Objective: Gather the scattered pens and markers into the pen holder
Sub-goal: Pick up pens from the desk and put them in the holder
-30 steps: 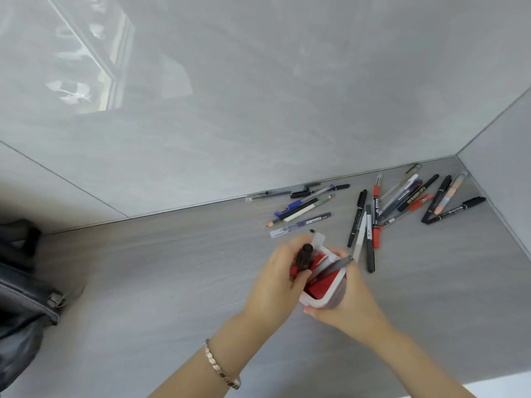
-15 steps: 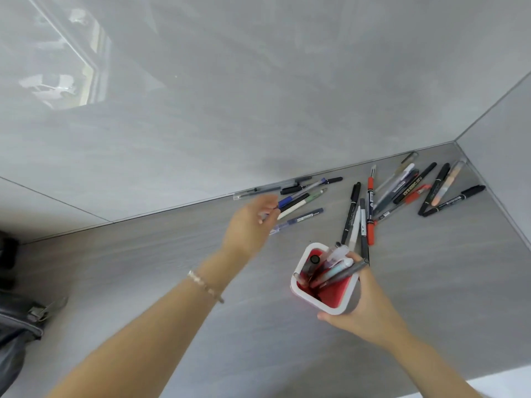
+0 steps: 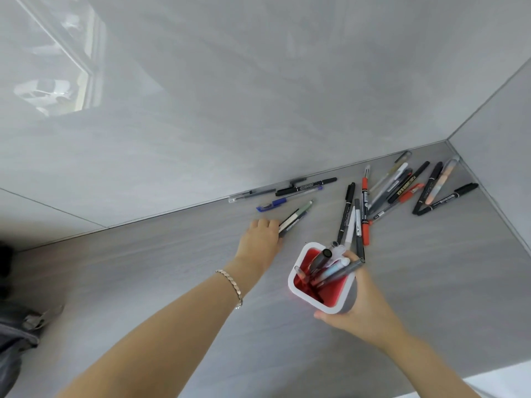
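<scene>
My right hand [image 3: 356,308] grips the pen holder [image 3: 337,304], a square cup with a white rim and red inside, tilted toward me and holding several pens [image 3: 330,267]. My left hand [image 3: 260,239] reaches forward and its fingers close around a small bunch of pens [image 3: 296,215] with grey-green and dark barrels lying on the table. A blue pen [image 3: 271,204] and black pens [image 3: 304,186] lie beyond it by the wall. A group of black, white and red markers [image 3: 357,216] lies just behind the holder. Several more markers [image 3: 416,188] are scattered in the right corner.
The grey wood-grain table [image 3: 143,268] meets glossy grey walls at the back and right, forming a corner [image 3: 449,140]. A dark bag [image 3: 14,331] sits at the table's left edge.
My left hand left the holder after dropping a black marker in, reached out to the pens near the wall and has closed on a small bunch. The right hand still holds the holder.
</scene>
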The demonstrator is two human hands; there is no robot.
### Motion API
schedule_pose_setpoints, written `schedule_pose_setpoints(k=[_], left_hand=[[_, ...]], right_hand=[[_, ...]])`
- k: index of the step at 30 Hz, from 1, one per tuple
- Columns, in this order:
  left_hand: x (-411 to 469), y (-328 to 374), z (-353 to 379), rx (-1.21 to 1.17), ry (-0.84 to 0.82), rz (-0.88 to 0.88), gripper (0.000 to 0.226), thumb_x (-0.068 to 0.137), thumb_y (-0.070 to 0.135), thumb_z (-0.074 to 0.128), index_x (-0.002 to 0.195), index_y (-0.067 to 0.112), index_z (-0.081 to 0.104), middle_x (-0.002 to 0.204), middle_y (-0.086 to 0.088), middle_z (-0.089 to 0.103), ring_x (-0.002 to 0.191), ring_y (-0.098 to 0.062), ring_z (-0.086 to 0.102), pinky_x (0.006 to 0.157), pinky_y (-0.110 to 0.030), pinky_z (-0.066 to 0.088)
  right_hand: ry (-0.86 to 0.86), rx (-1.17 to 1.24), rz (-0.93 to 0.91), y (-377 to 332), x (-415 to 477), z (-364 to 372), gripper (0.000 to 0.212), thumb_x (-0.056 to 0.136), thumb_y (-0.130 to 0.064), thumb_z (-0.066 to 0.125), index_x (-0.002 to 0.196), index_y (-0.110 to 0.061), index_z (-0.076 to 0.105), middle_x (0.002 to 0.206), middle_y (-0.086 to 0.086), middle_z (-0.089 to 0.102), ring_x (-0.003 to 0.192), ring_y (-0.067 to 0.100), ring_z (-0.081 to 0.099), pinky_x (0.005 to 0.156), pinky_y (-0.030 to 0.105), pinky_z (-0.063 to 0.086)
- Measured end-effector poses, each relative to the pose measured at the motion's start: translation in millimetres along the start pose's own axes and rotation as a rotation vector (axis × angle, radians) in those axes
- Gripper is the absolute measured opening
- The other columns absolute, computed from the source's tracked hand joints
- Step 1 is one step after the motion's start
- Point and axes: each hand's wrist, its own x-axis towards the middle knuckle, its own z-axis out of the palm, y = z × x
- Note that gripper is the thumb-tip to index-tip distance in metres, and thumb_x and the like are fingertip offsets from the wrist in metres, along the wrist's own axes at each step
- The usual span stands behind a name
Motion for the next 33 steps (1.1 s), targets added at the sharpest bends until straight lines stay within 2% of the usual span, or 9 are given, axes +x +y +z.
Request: schedule_pose_setpoints(k=[3, 7, 11, 15, 19, 24, 28, 31, 33], left_hand=[[-13, -9, 5, 0.089, -0.014, 0.030, 0.035, 0.088, -0.001, 0.045, 0.122, 0.004, 0.038, 0.121, -0.016, 0.050, 0.110, -0.034, 0.048, 0.086, -0.043, 0.045], [-35, -18, -5, -0.109, 0.035, -0.103, 0.021, 0.095, 0.009, 0.039, 0.114, 0.003, 0.044, 0.115, -0.017, 0.052, 0.100, -0.035, 0.052, 0.079, -0.043, 0.044], [-67, -23, -36, -0.405, 0.124, -0.238, 0.018, 0.098, 0.022, 0.034, 0.090, 0.010, 0.045, 0.075, -0.007, 0.051, 0.073, -0.032, 0.050, 0.061, -0.036, 0.037], [-110, -21, -83, -0.586, 0.043, -0.073, 0.011, 0.097, 0.023, 0.033, 0.093, 0.032, 0.039, 0.068, 0.002, 0.050, 0.058, -0.017, 0.043, 0.053, -0.019, 0.036], [-144, -9, -116, -0.566, -0.152, 0.044, 0.019, 0.097, 0.032, 0.033, 0.106, 0.034, 0.049, 0.071, 0.008, 0.053, 0.052, -0.003, 0.041, 0.053, -0.016, 0.034], [-140, 11, -115, -0.519, -0.152, 0.015, 0.020, 0.093, 0.031, 0.043, 0.088, 0.028, 0.062, 0.078, 0.004, 0.052, 0.063, -0.012, 0.043, 0.060, -0.022, 0.036], [-114, 30, -100, -0.328, -0.235, 0.015, 0.018, 0.085, 0.019, 0.048, 0.068, 0.016, 0.054, 0.073, -0.010, 0.045, 0.063, -0.020, 0.035, 0.054, -0.027, 0.029], [-103, 51, -89, -0.316, -0.044, 0.093, 0.017, 0.084, 0.016, 0.053, 0.088, 0.007, 0.067, 0.084, -0.013, 0.059, 0.074, -0.024, 0.052, 0.060, -0.027, 0.038], [-99, 59, -72, -0.416, 0.163, 0.127, 0.020, 0.084, 0.016, 0.058, 0.103, 0.009, 0.061, 0.097, -0.008, 0.063, 0.087, -0.024, 0.057, 0.072, -0.030, 0.043]], right_hand=[[0.000, 0.009, -0.003, 4, -1, 0, 0.089, 0.058, -0.008, 0.086, 0.112, -0.054, 0.032, 0.111, -0.037, 0.049, 0.106, -0.023, 0.045, 0.079, -0.007, 0.036], [0.008, -0.011, -0.018, 8, 0, 1, 0.094, 0.058, -0.009, 0.086, 0.113, -0.058, 0.027, 0.121, -0.033, 0.042, 0.108, -0.025, 0.042, 0.082, -0.008, 0.035], [0.026, -0.046, -0.040, 11, 0, 2, 0.096, 0.057, -0.011, 0.087, 0.112, -0.060, 0.026, 0.122, -0.034, 0.040, 0.111, -0.025, 0.040, 0.085, -0.005, 0.035], [0.028, -0.061, -0.050, 10, 1, 4, 0.098, 0.056, -0.009, 0.087, 0.111, -0.064, 0.026, 0.123, -0.031, 0.043, 0.114, -0.018, 0.043, 0.091, 0.006, 0.037], [0.040, -0.030, -0.078, 5, -2, 6, 0.088, 0.059, 0.001, 0.083, 0.109, -0.049, 0.030, 0.117, -0.028, 0.042, 0.101, -0.029, 0.042, 0.078, -0.008, 0.035], [0.024, 0.014, -0.119, -3, -7, 7, 0.077, 0.064, 0.013, 0.075, 0.104, -0.038, 0.035, 0.110, -0.027, 0.043, 0.091, -0.034, 0.044, 0.071, -0.010, 0.035], [0.021, -0.012, -0.106, 7, -5, 6, 0.089, 0.062, -0.003, 0.083, 0.113, -0.052, 0.029, 0.120, -0.026, 0.046, 0.107, -0.022, 0.046, 0.083, 0.000, 0.040], [0.030, -0.024, -0.086, 12, -5, 7, 0.087, 0.058, -0.012, 0.082, 0.114, -0.052, 0.029, 0.122, -0.024, 0.048, 0.110, -0.015, 0.049, 0.086, 0.004, 0.042], [0.026, -0.033, -0.095, 14, -3, 7, 0.085, 0.060, -0.007, 0.082, 0.115, -0.048, 0.031, 0.120, -0.020, 0.051, 0.109, -0.014, 0.050, 0.087, 0.004, 0.043]])
